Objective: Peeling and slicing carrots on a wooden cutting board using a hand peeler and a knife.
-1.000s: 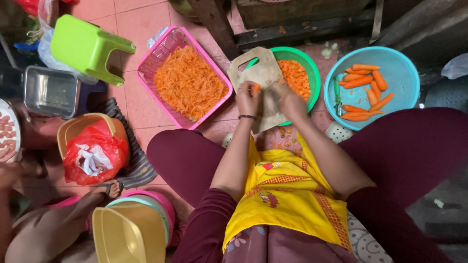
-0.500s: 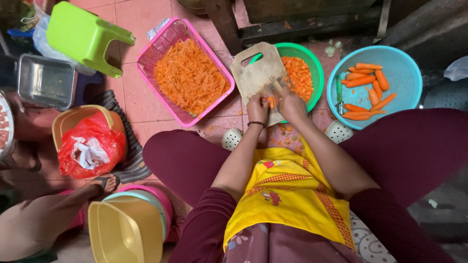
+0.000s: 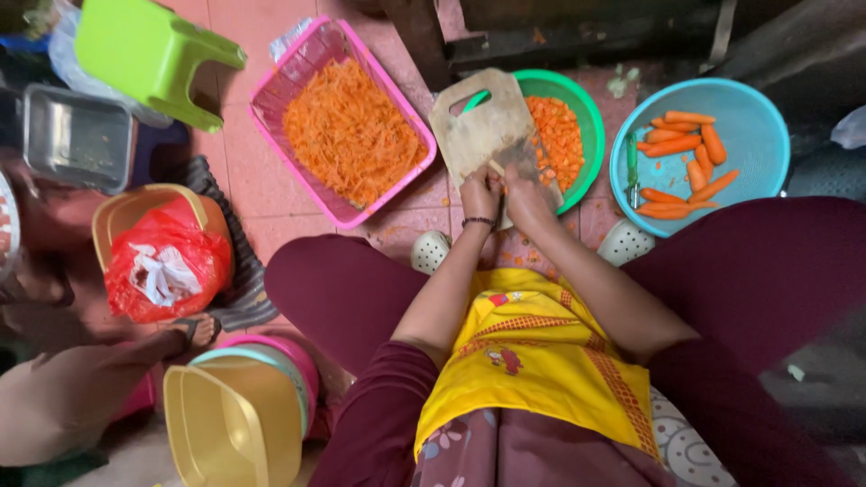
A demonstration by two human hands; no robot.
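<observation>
Hands meet at the near edge of the cutting board (image 3: 483,126). Left hand (image 3: 480,192) w/ fingers curled shut on sth small, can't tell what. Right hand (image 3: 526,194) grips a knife (image 3: 528,167), blade flat on the worn wood board. Board leans on round green bowl (image 3: 586,108) of chopped carrot bits (image 3: 555,135). Pink basket (image 3: 311,63) holds stringy shreds.

Tiled floor (image 3: 244,185): pink basket (image 3: 298,72), green bowl (image 3: 586,108), blue basin (image 3: 762,117), green stool (image 3: 153,54).
</observation>
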